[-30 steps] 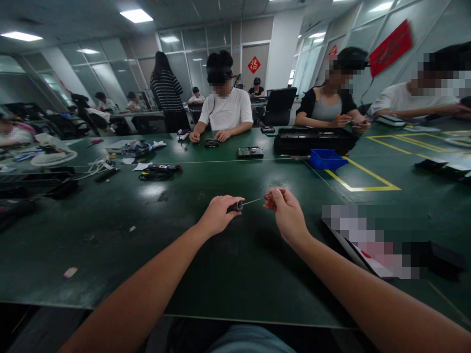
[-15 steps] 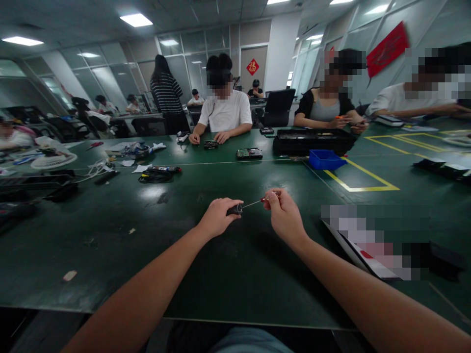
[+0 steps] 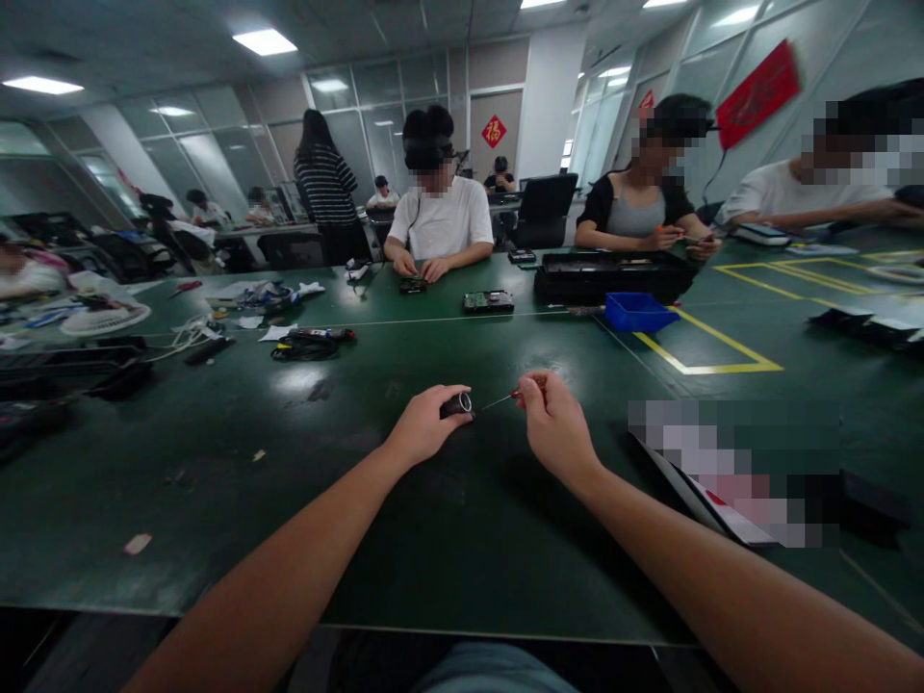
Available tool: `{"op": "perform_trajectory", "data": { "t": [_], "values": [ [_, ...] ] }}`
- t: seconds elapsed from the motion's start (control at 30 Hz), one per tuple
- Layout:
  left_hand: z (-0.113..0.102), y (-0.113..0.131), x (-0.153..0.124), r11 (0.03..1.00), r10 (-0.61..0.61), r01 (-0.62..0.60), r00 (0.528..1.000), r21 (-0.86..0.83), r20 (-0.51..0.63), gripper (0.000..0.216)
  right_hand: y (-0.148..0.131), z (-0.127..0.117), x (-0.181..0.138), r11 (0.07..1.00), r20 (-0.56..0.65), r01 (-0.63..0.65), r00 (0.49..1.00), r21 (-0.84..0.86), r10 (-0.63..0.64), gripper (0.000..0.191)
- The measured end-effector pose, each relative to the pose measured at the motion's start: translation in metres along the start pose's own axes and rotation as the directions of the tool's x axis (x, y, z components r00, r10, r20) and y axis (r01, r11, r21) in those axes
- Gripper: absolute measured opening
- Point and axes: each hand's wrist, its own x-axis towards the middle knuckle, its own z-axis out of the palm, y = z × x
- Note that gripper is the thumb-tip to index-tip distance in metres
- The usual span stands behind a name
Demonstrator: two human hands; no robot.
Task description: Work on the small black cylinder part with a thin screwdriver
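Note:
Between the thumb and fingers of my left hand (image 3: 423,425) is a small black cylinder (image 3: 454,405) with a pale ring at its end, which faces right. I cannot make out what kind of part it is. My right hand (image 3: 555,423) is closed around the red handle of a screwdriver (image 3: 498,400). Its thin metal shaft points left and slightly down, and the tip is close to the cylinder's ringed end, with a small gap showing. Both hands are above the green table (image 3: 448,549).
A coiled black cable (image 3: 310,345) lies ahead on the left. Farther off are a hard drive (image 3: 488,301), a blue bin (image 3: 639,312) and a long black tray (image 3: 613,279). A blurred-out flat object (image 3: 722,481) is by my right forearm. Several people work around the table.
My left hand has turned the cylinder so that its ringed end shows more. The screwdriver tip, earlier at that end, is now slightly apart from it.

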Motion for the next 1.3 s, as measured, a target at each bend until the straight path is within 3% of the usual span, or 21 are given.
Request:
{"op": "perform_trajectory", "data": {
  "t": [0.23, 0.43, 0.6, 0.7, 0.8, 1.07, 1.17, 1.3],
  "values": [
    [0.002, -0.01, 0.004, 0.96, -0.116, 0.069, 0.981, -0.273, -0.157, 0.038, -0.001, -0.002, -0.001, 1.0, 0.011, -0.015, 1.0, 0.014, 0.015, 0.023],
    [-0.008, 0.0, 0.002, 0.941, -0.176, 0.148, 0.982, -0.304, -0.068, 0.034, -0.002, -0.003, -0.001, 0.999, 0.015, -0.012, 1.0, 0.044, 0.011, 0.024],
    [-0.016, 0.016, 0.005, 0.994, -0.089, 0.089, 0.996, -0.056, -0.006, 0.025, -0.004, -0.004, -0.001, 0.997, 0.013, -0.014, 1.0, 0.076, 0.013, 0.023],
    [-0.012, 0.017, 0.01, 0.992, -0.008, -0.009, 0.991, 0.122, 0.133, 0.025, -0.005, -0.005, -0.001, 0.997, 0.009, -0.005, 1.0, 0.071, 0.004, 0.023],
    [-0.004, 0.014, 0.012, 0.956, -0.019, -0.055, 0.968, 0.287, 0.25, 0.03, -0.005, -0.005, -0.001, 0.998, 0.011, -0.001, 1.0, 0.058, 0.0, 0.023],
    [0.003, 0.008, 0.02, 0.927, 0.0, -0.089, 0.971, 0.365, 0.239, 0.018, -0.003, -0.004, 0.0, 0.998, 0.019, 0.011, 1.0, 0.054, -0.012, 0.023],
    [-0.008, 0.0, 0.023, 0.958, -0.044, -0.022, 0.974, 0.286, 0.222, 0.02, -0.003, -0.004, 0.0, 0.998, 0.026, 0.0, 1.0, 0.067, -0.002, 0.023],
    [-0.031, -0.016, 0.024, 0.967, -0.253, 0.249, 0.936, 0.046, 0.247, 0.021, -0.002, -0.004, -0.001, 0.996, 0.056, -0.017, 0.998, 0.084, 0.012, 0.023]
  ]
}}
